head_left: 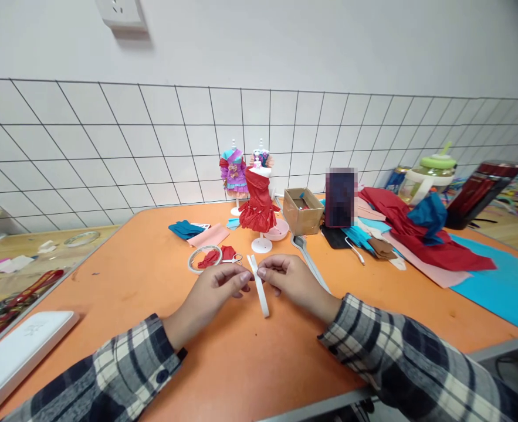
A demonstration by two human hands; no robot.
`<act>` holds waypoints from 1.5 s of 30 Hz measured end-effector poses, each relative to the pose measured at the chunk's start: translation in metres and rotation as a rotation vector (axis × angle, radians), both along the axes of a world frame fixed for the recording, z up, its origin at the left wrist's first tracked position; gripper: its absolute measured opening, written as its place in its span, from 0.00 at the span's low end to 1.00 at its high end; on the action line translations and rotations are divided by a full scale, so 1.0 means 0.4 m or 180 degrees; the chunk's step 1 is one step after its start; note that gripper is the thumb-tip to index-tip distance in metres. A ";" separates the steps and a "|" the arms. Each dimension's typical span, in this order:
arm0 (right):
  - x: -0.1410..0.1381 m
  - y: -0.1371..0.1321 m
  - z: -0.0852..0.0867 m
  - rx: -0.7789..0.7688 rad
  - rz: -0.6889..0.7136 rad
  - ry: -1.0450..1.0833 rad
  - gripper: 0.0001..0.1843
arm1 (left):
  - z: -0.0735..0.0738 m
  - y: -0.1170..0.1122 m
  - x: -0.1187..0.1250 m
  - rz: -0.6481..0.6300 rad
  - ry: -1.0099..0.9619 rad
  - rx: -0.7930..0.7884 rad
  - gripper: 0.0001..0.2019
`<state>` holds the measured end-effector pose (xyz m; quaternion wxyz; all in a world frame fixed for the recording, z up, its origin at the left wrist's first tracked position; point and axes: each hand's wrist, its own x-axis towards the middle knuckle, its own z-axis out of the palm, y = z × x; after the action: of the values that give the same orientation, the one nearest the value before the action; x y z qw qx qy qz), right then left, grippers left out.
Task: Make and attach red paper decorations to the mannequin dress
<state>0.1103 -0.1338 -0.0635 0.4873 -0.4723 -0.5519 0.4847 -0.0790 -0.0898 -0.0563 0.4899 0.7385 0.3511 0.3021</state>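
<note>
A narrow white strip [262, 299], folded over with its two ends crossing near the top, is held upright-slanting above the orange table. My right hand [300, 284] pinches it between thumb and forefinger at the crossing. From the other side my left hand [217, 293] has its thumb and forefinger closed at the strip's edge; the exact grip there is partly hidden. Just beyond my hands stands a small dress form in a red dress [259, 202] on a white base. A roll of tape [192, 260], red scraps [227, 253] and small scissors [237, 259] lie beyond my left hand.
Another dressed form [233, 176] stands behind on the left. A cardboard box [303, 214], a propped phone [341, 199] and grey scissors-like tool [311, 264] are to the right. Colored sheets [491, 287], a jug [430, 179] and a dark flask [483, 193] crowd the right side.
</note>
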 end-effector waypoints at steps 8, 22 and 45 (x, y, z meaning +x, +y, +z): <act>-0.022 -0.025 0.004 0.0692 -0.0283 -0.0830 0.04 | 0.014 -0.047 0.018 0.0190 0.0110 0.0770 0.12; -0.005 -0.019 0.017 0.0249 0.0014 -0.0111 0.12 | 0.014 -0.055 0.016 0.0232 0.0441 0.1193 0.12; -0.021 -0.052 -0.014 0.2234 -0.0444 -0.1861 0.04 | -0.037 -0.064 0.039 0.0239 -0.1042 -0.0984 0.13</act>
<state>0.1019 -0.1546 -0.0691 0.4730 -0.4317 -0.7638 0.0810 -0.0634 -0.1153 -0.0711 0.6361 0.5822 0.3364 0.3786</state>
